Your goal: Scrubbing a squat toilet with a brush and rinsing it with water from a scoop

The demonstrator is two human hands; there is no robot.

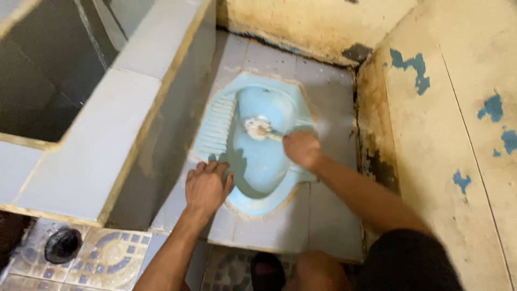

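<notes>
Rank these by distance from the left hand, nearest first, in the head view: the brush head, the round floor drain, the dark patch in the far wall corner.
From the left hand:
1. Brush head, in the blue squat toilet bowl, up and to its right.
2. Round floor drain, on the patterned tiles at lower left.
3. Dark patch, at the far wall corner, top right.

Overall light: moderate, soft, slightly warm. Brightest area is the peeling wall (458, 108) to the right of the blue squat toilet (258, 161). Left of the toilet, the tiled tank (48, 81) interior is dim. Short soft shadow lies on the toilet rim just beyond the left hand (207, 186). Right hand (302, 150) and brush head (258, 128) inside the bowl are motion-blurred. Frame edges lean, wide-angle. No strong glare.
</notes>
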